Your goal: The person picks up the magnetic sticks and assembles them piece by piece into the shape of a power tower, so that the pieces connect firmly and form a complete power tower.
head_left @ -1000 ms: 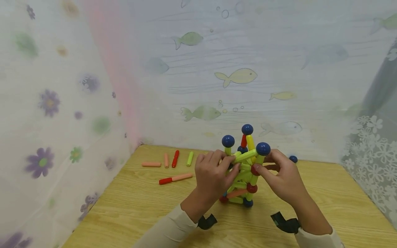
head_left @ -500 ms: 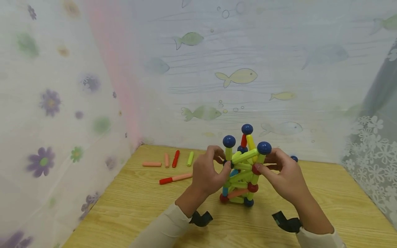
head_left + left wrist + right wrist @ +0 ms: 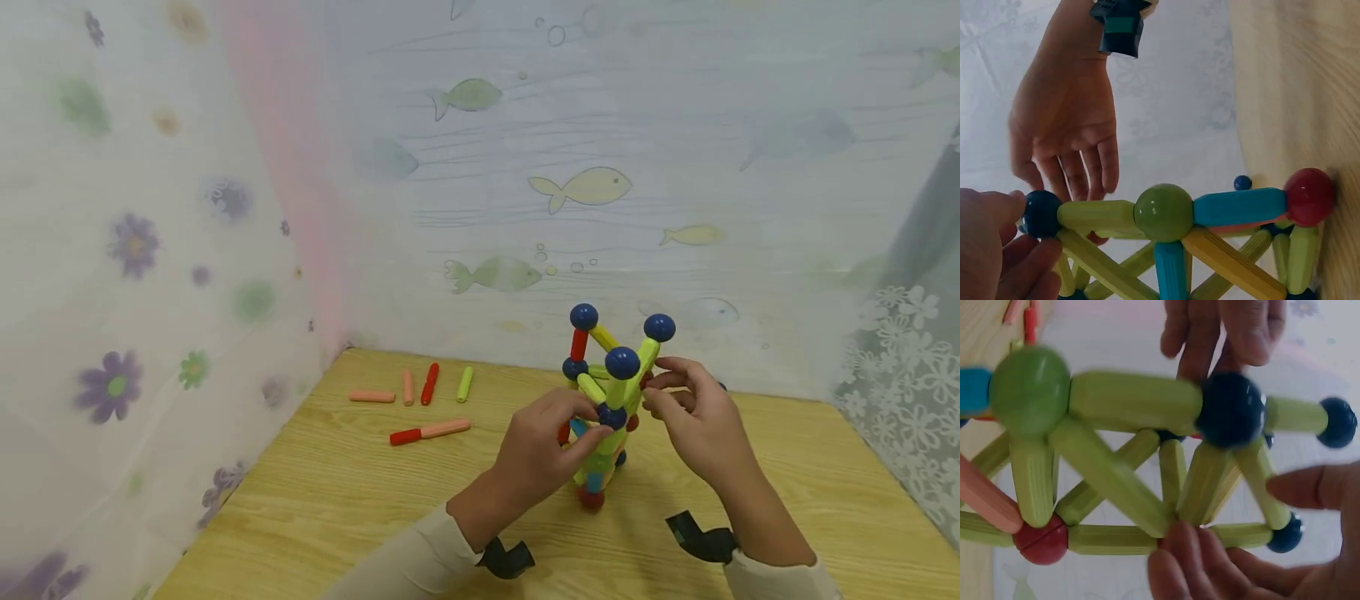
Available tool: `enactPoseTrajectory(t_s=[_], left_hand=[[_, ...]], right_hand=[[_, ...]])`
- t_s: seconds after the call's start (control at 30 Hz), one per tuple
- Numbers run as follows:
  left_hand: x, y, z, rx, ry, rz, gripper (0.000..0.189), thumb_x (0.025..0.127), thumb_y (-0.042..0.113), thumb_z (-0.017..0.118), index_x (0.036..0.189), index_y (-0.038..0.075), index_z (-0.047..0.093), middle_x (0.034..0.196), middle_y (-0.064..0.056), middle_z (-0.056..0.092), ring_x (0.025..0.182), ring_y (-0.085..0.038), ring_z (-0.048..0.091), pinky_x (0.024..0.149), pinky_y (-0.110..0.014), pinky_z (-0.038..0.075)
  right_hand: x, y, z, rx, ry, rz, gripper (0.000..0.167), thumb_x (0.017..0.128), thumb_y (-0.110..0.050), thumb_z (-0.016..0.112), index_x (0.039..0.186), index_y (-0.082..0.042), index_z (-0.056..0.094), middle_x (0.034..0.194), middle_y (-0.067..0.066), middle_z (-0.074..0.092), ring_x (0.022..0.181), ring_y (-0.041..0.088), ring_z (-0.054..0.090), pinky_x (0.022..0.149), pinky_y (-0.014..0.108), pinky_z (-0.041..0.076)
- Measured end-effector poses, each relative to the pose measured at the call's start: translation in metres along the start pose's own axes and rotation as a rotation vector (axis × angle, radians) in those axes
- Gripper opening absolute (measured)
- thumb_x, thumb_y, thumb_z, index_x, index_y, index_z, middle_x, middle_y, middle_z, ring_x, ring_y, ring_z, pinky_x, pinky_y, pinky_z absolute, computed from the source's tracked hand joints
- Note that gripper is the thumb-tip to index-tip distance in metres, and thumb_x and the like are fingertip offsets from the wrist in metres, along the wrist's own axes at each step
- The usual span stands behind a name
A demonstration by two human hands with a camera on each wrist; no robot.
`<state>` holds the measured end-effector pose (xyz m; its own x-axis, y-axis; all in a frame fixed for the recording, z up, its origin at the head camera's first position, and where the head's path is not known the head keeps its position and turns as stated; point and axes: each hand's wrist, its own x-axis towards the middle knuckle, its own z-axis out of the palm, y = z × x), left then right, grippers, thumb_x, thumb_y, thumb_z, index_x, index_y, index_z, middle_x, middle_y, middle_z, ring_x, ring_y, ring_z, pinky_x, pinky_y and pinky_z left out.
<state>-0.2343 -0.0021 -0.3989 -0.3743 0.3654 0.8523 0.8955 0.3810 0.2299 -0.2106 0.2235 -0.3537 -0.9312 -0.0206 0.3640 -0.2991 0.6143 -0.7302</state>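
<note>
A tower of magnetic sticks and balls stands upright on the table, mostly lime green sticks with blue, red and green balls. My left hand pinches a dark blue ball on its near upper corner between thumb and fingers. On the far right side is my right hand, its fingers loosely bent at the tower. In the right wrist view its fingertips touch a joint while the thumb stays apart, near a slanting lime stick. The ball under those fingertips is hidden.
Left of the tower lie loose sticks: two peach ones, a red stick, a lime stick, and a joined red and peach pair. A loose blue ball lies behind the tower. Printed curtains hang behind the wooden table.
The tower has turned, bringing its left corner toward the front and its right corner to the back. My left hand went from its top sticks to the corner ball; the right hand has loosened.
</note>
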Motion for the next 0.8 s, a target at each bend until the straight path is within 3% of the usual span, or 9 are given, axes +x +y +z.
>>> enactPoseTrajectory(t_s=[0.07, 0.13, 0.2, 0.3, 0.4, 0.5, 0.63, 0.8], left_hand=[[-0.001, -0.002, 0.001, -0.045, -0.027, -0.013, 0.014, 0.097, 0.021, 0.075, 0.105, 0.01, 0.068, 0.107, 0.001, 0.072, 0.102, -0.005, 0.069, 0.09, -0.013, 0.054], [-0.001, -0.01, 0.0, -0.094, -0.032, -0.043, 0.009, 0.098, 0.016, 0.072, 0.104, 0.01, 0.07, 0.103, 0.001, 0.074, 0.095, -0.004, 0.07, 0.086, -0.015, 0.056], [0.0, -0.024, -0.005, -0.148, -0.023, -0.14, 0.004, 0.098, 0.014, 0.07, 0.1, 0.011, 0.072, 0.096, 0.001, 0.075, 0.086, -0.004, 0.07, 0.078, -0.017, 0.058], [-0.001, -0.057, -0.019, -0.184, -0.018, -0.405, 0.004, 0.098, 0.017, 0.069, 0.096, 0.015, 0.072, 0.09, 0.004, 0.073, 0.079, -0.005, 0.068, 0.071, -0.024, 0.059], [-0.009, -0.098, -0.038, -0.139, -0.057, -0.704, 0.005, 0.1, 0.02, 0.069, 0.101, 0.017, 0.073, 0.097, 0.003, 0.073, 0.088, -0.012, 0.068, 0.077, -0.032, 0.059], [-0.028, -0.138, -0.048, -0.05, -0.128, -0.882, 0.016, 0.101, 0.018, 0.068, 0.115, 0.014, 0.074, 0.114, -0.005, 0.072, 0.103, -0.023, 0.069, 0.085, -0.04, 0.059], [-0.053, -0.171, -0.042, 0.08, -0.245, -0.957, 0.027, 0.102, 0.018, 0.067, 0.127, 0.008, 0.074, 0.128, -0.013, 0.07, 0.113, -0.033, 0.069, 0.09, -0.047, 0.059], [-0.064, -0.179, -0.038, 0.199, -0.283, -0.974, 0.022, 0.098, 0.021, 0.072, 0.116, 0.01, 0.08, 0.121, -0.012, 0.075, 0.108, -0.032, 0.071, 0.088, -0.047, 0.06]], right_hand=[[0.0, -0.001, -0.001, 0.042, -0.096, -0.025, 0.056, 0.108, -0.025, 0.054, 0.158, -0.007, 0.036, 0.139, 0.017, 0.056, 0.117, 0.034, 0.068, 0.088, 0.035, 0.059], [0.0, -0.002, -0.001, 0.066, -0.167, -0.047, 0.063, 0.106, -0.022, 0.059, 0.16, -0.007, 0.032, 0.15, 0.019, 0.048, 0.126, 0.041, 0.062, 0.095, 0.045, 0.058], [0.0, -0.003, 0.002, 0.066, -0.195, -0.042, 0.07, 0.103, -0.028, 0.066, 0.16, -0.007, 0.031, 0.157, 0.02, 0.041, 0.129, 0.045, 0.059, 0.097, 0.054, 0.056], [0.0, -0.006, 0.007, 0.009, -0.176, -0.003, 0.082, 0.099, -0.043, 0.071, 0.16, -0.006, 0.032, 0.157, 0.023, 0.041, 0.126, 0.048, 0.06, 0.094, 0.057, 0.057], [-0.001, -0.006, 0.01, -0.042, -0.14, 0.054, 0.09, 0.095, -0.054, 0.07, 0.159, -0.003, 0.033, 0.154, 0.024, 0.045, 0.121, 0.046, 0.064, 0.087, 0.052, 0.061], [-0.001, -0.004, 0.011, -0.062, -0.116, 0.067, 0.089, 0.095, -0.055, 0.069, 0.158, -0.001, 0.035, 0.152, 0.023, 0.049, 0.116, 0.039, 0.069, 0.085, 0.05, 0.061], [-0.001, -0.003, 0.01, -0.068, -0.105, 0.073, 0.088, 0.095, -0.056, 0.07, 0.157, -0.002, 0.037, 0.144, 0.021, 0.058, 0.106, 0.03, 0.072, 0.08, 0.045, 0.061], [0.0, -0.002, 0.012, -0.081, -0.107, 0.061, 0.078, 0.096, -0.05, 0.071, 0.151, -0.002, 0.045, 0.109, 0.012, 0.074, 0.092, 0.02, 0.071, 0.072, 0.035, 0.056]])
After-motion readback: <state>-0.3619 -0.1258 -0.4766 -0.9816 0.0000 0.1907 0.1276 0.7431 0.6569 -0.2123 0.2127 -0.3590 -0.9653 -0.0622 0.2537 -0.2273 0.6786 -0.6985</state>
